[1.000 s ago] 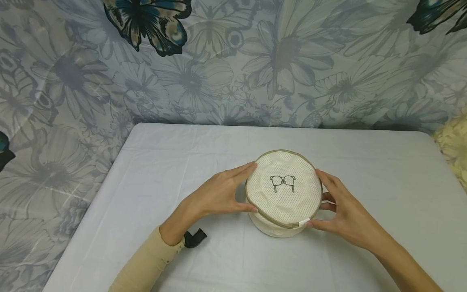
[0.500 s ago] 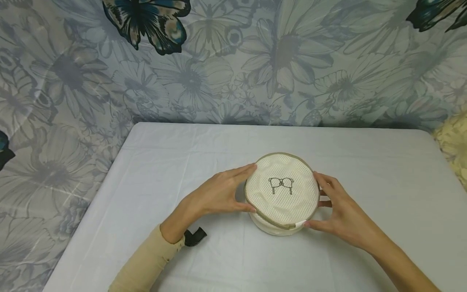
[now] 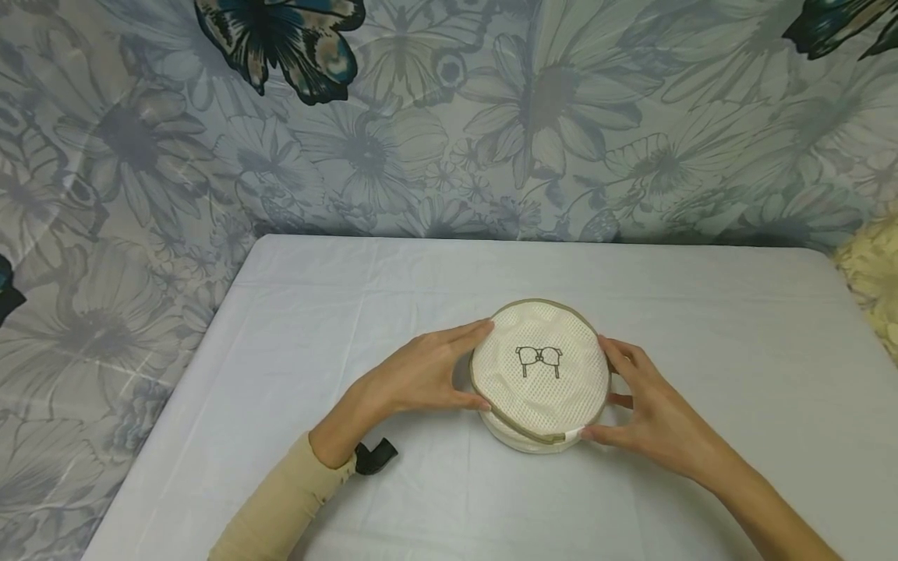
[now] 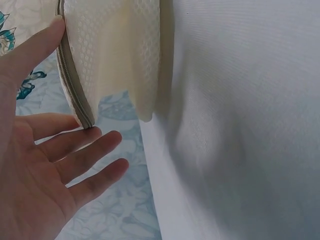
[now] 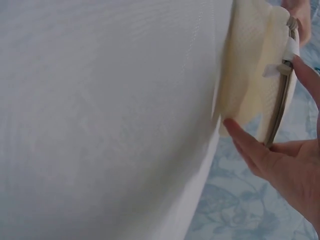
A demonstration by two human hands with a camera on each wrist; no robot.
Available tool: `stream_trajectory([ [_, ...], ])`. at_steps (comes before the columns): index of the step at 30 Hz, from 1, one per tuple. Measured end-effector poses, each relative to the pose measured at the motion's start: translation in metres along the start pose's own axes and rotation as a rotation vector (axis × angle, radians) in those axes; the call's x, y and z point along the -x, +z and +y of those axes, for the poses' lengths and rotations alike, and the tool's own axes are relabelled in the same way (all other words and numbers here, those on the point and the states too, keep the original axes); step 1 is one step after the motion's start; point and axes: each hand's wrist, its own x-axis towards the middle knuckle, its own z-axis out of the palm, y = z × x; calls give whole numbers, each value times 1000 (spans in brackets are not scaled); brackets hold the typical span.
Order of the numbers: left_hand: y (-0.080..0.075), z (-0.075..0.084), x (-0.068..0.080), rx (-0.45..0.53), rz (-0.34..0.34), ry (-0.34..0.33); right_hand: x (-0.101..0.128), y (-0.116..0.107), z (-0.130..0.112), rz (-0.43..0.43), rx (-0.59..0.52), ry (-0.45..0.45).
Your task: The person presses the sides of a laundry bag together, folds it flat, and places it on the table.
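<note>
Head view: sitting mid-table [image 3: 351, 312], the round mesh pouch [image 3: 539, 374], lid nearly flat, zipper seemingly not fully run round; cupping it at nine o'clock, left hand [image 3: 414, 374], fingers straight; at three o'clock, right hand [image 3: 655, 417] pinching the white zipper tab [image 3: 579, 432].
Left wrist: honeycomb mesh, tan binding.
Right wrist: soft, padded wall.

A round mesh pouch [image 3: 539, 376] sat on the table [image 3: 701, 335] in front of me, my left hand [image 3: 414, 374] touching its left side, my right hand [image 3: 655, 417] its right. A patterned curtain [image 3: 449, 117] hung behind the table.
</note>
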Motion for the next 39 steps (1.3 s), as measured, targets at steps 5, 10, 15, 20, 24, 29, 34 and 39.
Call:
stream_trajectory([
  [5,1,0,0,-1,-7,-15,-1,1,0,-9,7,14],
  [10,4,-2,1,-6,-12,-14,-2,3,-1,-23,9,22],
  [15,6,-4,2,-14,-9,-15,-5,4,0,-36,5,24],
  [20,6,-5,3,-21,-19,-28,-8,5,2,-42,5,29],
  [24,7,-6,4,-9,-26,-37,-10,5,2,-54,9,39],
  [29,8,-6,6,3,-31,-43,-13,5,1,-75,17,53],
  [34,11,-7,6,14,-34,-46,-15,6,1,-96,25,70],
  [39,12,-8,6,5,-34,-47,-15,6,1,-106,31,84],
])
